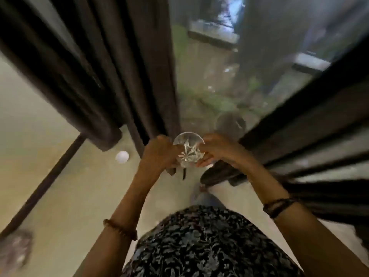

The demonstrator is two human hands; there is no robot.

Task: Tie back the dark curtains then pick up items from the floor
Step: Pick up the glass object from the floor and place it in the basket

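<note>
A clear cut-glass tumbler (189, 151) is held out in front of me over the floor, seen from above with its star-cut base showing. My left hand (159, 154) grips its left side and my right hand (214, 151) pinches its right side. Dark curtains (95, 62) hang in folds at the upper left, beside the window glass (229, 66). More dark curtain folds (299, 140) run along the right. A small white round object (122, 156) lies on the pale floor below the left curtain's hem.
A dark strip (46, 182) crosses the pale floor (65, 196) diagonally at left. A blurred greyish object (16, 250) lies at the bottom left corner. My patterned garment (209, 242) fills the lower middle. The image is motion-blurred.
</note>
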